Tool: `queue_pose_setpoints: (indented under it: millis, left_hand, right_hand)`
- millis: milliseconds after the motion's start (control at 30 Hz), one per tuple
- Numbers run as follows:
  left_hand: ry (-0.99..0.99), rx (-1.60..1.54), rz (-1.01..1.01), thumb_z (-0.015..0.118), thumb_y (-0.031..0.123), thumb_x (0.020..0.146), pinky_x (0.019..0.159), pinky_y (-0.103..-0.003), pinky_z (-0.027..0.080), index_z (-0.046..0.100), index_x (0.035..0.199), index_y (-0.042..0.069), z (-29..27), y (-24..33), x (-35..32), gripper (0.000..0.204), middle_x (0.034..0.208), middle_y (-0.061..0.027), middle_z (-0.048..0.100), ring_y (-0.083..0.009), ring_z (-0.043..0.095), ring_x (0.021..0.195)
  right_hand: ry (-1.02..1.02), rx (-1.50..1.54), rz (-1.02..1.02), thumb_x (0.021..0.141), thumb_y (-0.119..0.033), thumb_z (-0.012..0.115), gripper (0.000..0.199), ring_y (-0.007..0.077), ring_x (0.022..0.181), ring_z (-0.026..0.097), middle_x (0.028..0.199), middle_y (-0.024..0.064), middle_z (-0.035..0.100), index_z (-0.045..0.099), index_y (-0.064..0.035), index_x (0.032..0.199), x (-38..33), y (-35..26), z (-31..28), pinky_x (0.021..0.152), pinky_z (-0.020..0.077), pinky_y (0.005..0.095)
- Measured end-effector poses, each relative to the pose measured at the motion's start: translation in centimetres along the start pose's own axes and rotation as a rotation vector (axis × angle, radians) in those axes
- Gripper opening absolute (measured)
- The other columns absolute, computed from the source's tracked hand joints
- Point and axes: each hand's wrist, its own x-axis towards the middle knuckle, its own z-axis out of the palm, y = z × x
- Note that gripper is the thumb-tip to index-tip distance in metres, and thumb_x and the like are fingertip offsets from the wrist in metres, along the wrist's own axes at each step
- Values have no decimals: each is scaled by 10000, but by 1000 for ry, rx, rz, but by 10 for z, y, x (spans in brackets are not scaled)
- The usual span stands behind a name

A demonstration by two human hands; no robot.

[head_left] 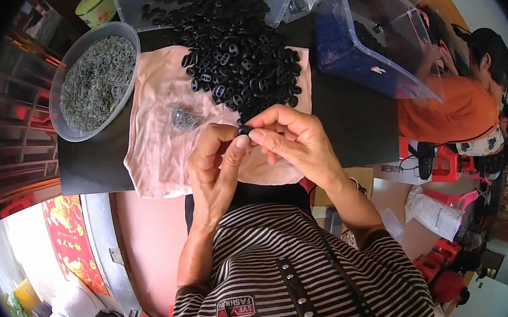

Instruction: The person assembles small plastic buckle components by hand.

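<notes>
My left hand (214, 166) and my right hand (298, 138) meet over a pink cloth (158, 131), fingertips pinched together on one small black plastic piece (243, 130). Just beyond my fingers lies a large heap of the same black pieces (236, 49), spilling from a clear tray at the top. To the left of my hands a small pile of thin grey metal bits (184, 116) rests on the cloth. A round clear bowl (61, 76) full of grey metal bits stands at the far left.
The cloth lies on a black table top (349, 123). A clear plastic box with a blue bottom (371, 41) stands tilted at the right. Another person in an orange top (453, 113) works at the right. A green tin (95, 7) sits at the top left.
</notes>
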Motion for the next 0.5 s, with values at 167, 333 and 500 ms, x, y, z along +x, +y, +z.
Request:
queue_pose_setpoints:
  millis: [167,333,500]
  left_hand:
    - [17,228,120,569,56,881,569,-257,431,556,860,-5,2,3,3,66,775,-75,545,-146,534,643]
    - [-13,478,319,580,60,866,569,-276,424,557,867,-10,2,14,14,73,759,-86,525,-185,526,629]
    - [-101,286,207,605,81,854,603,-287,427,557,846,-11,-1,11,12,104,747,-86,512,-197,509,659]
  right_hand:
    - [28,11,-22,879,-81,600,134,25,605,507,794,11,603,577,19,965,-1,1,-3,532,429,159]
    - [21,-87,-61,893,-71,574,137,32,663,519,833,30,582,533,20,987,-4,-4,-3,560,451,176]
    - [-12,-117,-110,888,-66,577,137,45,665,522,813,38,579,514,23,971,-6,-5,-2,575,448,183]
